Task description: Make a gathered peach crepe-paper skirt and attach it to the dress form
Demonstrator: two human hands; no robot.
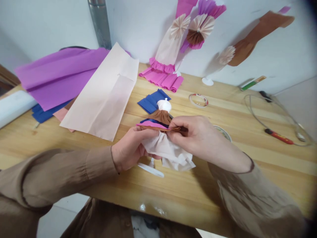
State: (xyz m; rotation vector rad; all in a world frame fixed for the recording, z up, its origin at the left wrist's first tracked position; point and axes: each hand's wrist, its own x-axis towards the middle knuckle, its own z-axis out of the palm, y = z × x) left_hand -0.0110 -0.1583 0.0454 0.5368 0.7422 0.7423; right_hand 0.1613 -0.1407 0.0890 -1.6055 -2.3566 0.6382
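A small dress form with a white top (164, 105) lies between my hands, wrapped in gathered crepe paper. Below the top, brown crepe paper (159, 115) is followed by dark blue and pink layers (152, 124), then a pale ruffled skirt (170, 150). From the left, my left hand (135, 143) closes around the paper skirt, thumb along the layers' edge. My right hand (195, 134) pinches the brown edge of the layers at the right side. Beneath the skirt shows the form's white round base (151, 170). Fingers under the paper are partly hidden.
Purple crepe paper (64, 72) and a cream sheet (106, 96) cover the table's left. Folded blue paper (151, 101), a tape roll (198, 100) and a red-handled corded tool (278, 136) lie around. Finished-looking paper dresses (165, 49) lean by the wall; a brown one (250, 41) stands rightward.
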